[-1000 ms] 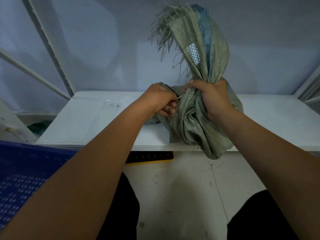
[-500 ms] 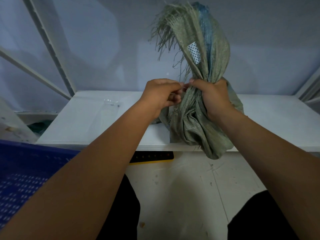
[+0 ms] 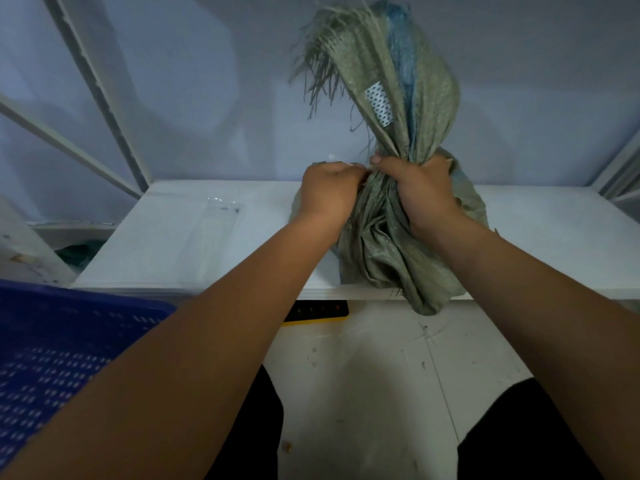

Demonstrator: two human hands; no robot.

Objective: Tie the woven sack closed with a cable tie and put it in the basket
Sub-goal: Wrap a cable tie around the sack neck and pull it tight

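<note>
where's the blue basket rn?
Head view, lower left: the blue basket sits below the white table's front edge, partly hidden behind the left forearm, apart from the woven sack.

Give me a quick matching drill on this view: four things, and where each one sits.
Things:
1. right hand
2. left hand
3. blue basket
4. white patch

Places:
A. lower left, beside the table
B. clamped around the sack's gathered neck
C. on the sack above the neck
D. closed against the neck's left side

Pairs: 1-B, 2-D, 3-A, 4-C
</note>
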